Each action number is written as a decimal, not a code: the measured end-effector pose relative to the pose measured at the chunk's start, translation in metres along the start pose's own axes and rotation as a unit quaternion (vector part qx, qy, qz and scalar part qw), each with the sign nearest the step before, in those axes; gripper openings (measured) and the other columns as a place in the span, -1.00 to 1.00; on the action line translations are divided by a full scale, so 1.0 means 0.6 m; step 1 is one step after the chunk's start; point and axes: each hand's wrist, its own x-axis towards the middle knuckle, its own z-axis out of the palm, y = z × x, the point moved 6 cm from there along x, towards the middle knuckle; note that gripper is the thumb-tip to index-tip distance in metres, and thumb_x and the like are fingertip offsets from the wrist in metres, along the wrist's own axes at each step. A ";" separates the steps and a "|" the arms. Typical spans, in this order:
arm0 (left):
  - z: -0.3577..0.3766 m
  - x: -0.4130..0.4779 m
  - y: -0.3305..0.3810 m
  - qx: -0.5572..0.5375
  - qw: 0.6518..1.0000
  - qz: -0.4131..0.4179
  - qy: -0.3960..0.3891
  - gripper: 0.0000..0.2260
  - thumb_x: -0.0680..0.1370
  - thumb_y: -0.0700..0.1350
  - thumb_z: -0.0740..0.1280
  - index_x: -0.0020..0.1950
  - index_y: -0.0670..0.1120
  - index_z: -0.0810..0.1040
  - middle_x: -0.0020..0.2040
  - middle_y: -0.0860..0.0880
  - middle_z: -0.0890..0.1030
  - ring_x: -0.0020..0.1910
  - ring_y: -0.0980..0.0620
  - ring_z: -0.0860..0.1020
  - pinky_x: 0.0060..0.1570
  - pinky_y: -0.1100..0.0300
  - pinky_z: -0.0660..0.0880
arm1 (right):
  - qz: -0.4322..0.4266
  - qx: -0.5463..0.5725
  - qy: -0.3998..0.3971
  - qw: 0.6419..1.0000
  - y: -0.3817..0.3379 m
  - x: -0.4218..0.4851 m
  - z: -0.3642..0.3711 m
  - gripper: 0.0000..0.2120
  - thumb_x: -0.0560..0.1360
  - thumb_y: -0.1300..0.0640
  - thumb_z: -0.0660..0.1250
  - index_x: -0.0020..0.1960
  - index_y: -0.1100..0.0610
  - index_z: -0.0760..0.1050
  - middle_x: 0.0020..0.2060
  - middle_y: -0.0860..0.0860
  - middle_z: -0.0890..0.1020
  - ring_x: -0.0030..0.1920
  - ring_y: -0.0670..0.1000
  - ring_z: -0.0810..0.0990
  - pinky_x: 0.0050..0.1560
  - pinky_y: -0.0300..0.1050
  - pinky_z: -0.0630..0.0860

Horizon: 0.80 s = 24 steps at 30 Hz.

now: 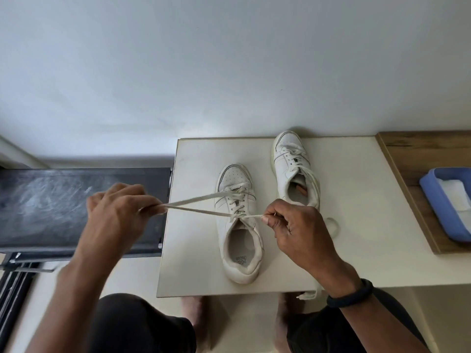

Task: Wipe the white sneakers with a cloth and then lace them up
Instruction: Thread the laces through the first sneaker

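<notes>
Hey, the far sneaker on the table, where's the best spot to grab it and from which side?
Grip the far sneaker by its open collar, at the heel end nearest the right hand. Its toe points at the wall and the opening faces up, so coming from above and the near side looks easiest.

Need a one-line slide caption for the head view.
Both hands, left and right, pull the lace ends taut across the near sneaker on the table; far sneaker already laced.

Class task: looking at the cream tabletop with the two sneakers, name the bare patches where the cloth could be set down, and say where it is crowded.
Bare: tabletop left of the near sneaker, below the taut lace; also right of the far sneaker, toward the wooden board. Crowded: between the sneakers, around the right hand.
</notes>
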 end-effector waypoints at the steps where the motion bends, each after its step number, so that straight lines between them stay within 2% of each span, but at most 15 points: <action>1: 0.003 -0.002 -0.016 -0.004 0.999 -0.038 -0.039 -0.89 0.48 0.15 0.43 -0.16 0.18 0.72 -0.20 0.20 0.58 -0.06 -0.04 0.56 -0.05 -0.05 0.31 | 0.001 -0.004 0.001 1.000 -0.001 0.000 0.001 -0.89 0.56 0.04 0.39 -0.12 0.03 0.53 -0.44 -0.11 0.55 -0.40 -0.05 0.53 -0.39 0.00 0.54; 2: 0.016 -0.006 -0.031 -0.014 0.993 -0.071 -0.092 -0.95 0.49 0.14 0.44 -0.17 0.26 0.69 -0.17 0.22 0.59 -0.05 0.01 0.54 -0.03 -0.02 0.32 | 0.003 -0.006 0.003 1.000 -0.001 0.000 0.001 -0.89 0.56 0.05 0.40 -0.12 0.04 0.53 -0.44 -0.11 0.55 -0.40 -0.05 0.53 -0.39 -0.01 0.54; 4: 0.044 -0.016 -0.034 -0.007 0.973 -0.106 -0.207 -0.86 0.55 0.12 0.43 -0.15 0.39 0.58 -0.05 0.24 0.60 0.03 0.06 0.53 0.03 0.01 0.37 | 0.011 -0.008 0.005 1.000 -0.001 0.002 0.000 -0.89 0.55 0.08 0.41 -0.14 0.05 0.53 -0.43 -0.10 0.55 -0.39 -0.05 0.53 -0.38 -0.02 0.54; 6: 0.071 -0.031 -0.023 0.056 0.948 -0.110 -0.292 -0.89 0.60 0.15 0.36 0.08 0.38 0.58 0.19 0.24 0.57 0.25 0.07 0.51 0.12 0.02 0.37 | 0.011 -0.013 0.007 1.000 -0.003 0.004 -0.001 -0.88 0.53 0.12 0.43 -0.16 0.06 0.54 -0.41 -0.13 0.55 -0.38 -0.08 0.53 -0.37 -0.06 0.53; 7: 0.080 -0.034 -0.013 0.080 0.944 -0.100 -0.303 -0.78 0.60 0.15 0.35 0.24 0.33 0.55 0.31 0.24 0.52 0.33 0.07 0.48 0.16 -0.01 0.36 | 0.009 -0.020 0.006 1.000 -0.005 0.004 -0.001 -0.87 0.52 0.14 0.44 -0.17 0.07 0.53 -0.40 -0.14 0.54 -0.37 -0.10 0.52 -0.37 -0.08 0.52; 8: 0.084 -0.030 0.002 0.077 0.956 -0.074 -0.272 -0.69 0.59 0.13 0.36 0.34 0.28 0.51 0.37 0.23 0.49 0.37 0.07 0.47 0.19 -0.02 0.37 | 0.007 -0.029 0.002 1.000 -0.006 0.005 0.000 -0.87 0.52 0.16 0.45 -0.18 0.07 0.53 -0.39 -0.14 0.54 -0.37 -0.10 0.51 -0.37 -0.09 0.51; 9: 0.082 -0.022 0.027 0.033 0.976 -0.033 -0.212 -0.67 0.58 0.09 0.39 0.35 0.21 0.52 0.37 0.22 0.51 0.35 0.08 0.50 0.20 0.01 0.40 | 0.006 -0.037 -0.003 0.999 -0.007 0.004 0.002 -0.87 0.51 0.17 0.45 -0.18 0.07 0.53 -0.37 -0.14 0.55 -0.36 -0.09 0.51 -0.37 -0.09 0.51; 10: 0.075 -0.013 0.056 -0.058 0.989 0.015 -0.135 -0.70 0.57 0.04 0.42 0.30 0.14 0.57 0.32 0.19 0.57 0.28 0.10 0.56 0.18 0.09 0.45 | 0.006 -0.047 -0.008 0.999 -0.007 0.004 0.003 -0.87 0.51 0.18 0.45 -0.18 0.07 0.53 -0.37 -0.13 0.55 -0.35 -0.09 0.51 -0.37 -0.09 0.52; 12: 0.065 -0.006 0.108 -0.223 0.970 0.072 -0.066 -0.80 0.55 -0.02 0.44 0.17 0.02 0.65 0.14 0.15 0.67 0.10 0.20 0.62 0.13 0.33 0.48 | 0.008 -0.064 -0.016 0.998 -0.005 0.003 0.007 -0.86 0.51 0.19 0.45 -0.19 0.07 0.53 -0.37 -0.13 0.54 -0.35 -0.10 0.48 -0.39 -0.15 0.47; 13: 0.072 -0.005 0.126 -0.261 0.960 0.076 -0.072 -0.81 0.55 -0.01 0.43 0.13 0.00 0.65 0.07 0.14 0.67 0.04 0.24 0.63 0.08 0.37 0.49 | 0.012 -0.070 -0.021 0.997 -0.003 0.002 0.008 -0.86 0.51 0.18 0.45 -0.19 0.06 0.54 -0.37 -0.14 0.53 -0.35 -0.11 0.47 -0.39 -0.21 0.43; 15: 0.093 -0.005 0.147 -0.297 0.948 0.063 -0.091 -0.84 0.55 0.01 0.45 0.09 0.00 0.66 -0.02 0.15 0.66 -0.04 0.23 0.63 0.01 0.33 0.52 | 0.025 -0.079 -0.033 0.996 0.002 0.000 0.011 -0.87 0.51 0.17 0.45 -0.19 0.05 0.56 -0.38 -0.17 0.52 -0.34 -0.12 0.47 -0.38 -0.24 0.37; 19: 0.123 -0.004 0.146 -0.341 0.935 0.012 -0.099 -0.96 0.53 -0.08 0.48 -0.05 0.00 0.65 -0.11 0.13 0.65 -0.09 0.16 0.61 -0.07 0.26 0.55 | 0.062 -0.081 -0.038 0.994 0.013 -0.004 0.008 -0.88 0.51 0.12 0.45 -0.19 0.00 0.58 -0.39 -0.17 0.57 -0.33 -0.12 0.52 -0.37 -0.17 0.47; 24: 0.114 -0.002 0.150 -0.294 0.954 0.046 -0.043 -0.93 0.56 -0.08 0.46 -0.10 -0.01 0.60 -0.17 0.14 0.62 -0.19 0.13 0.58 -0.17 0.17 0.52 | 0.070 -0.077 0.034 0.994 0.002 -0.004 -0.017 -0.89 0.49 0.14 0.47 -0.19 0.01 0.59 -0.39 -0.15 0.60 -0.40 -0.09 0.56 -0.42 -0.15 0.51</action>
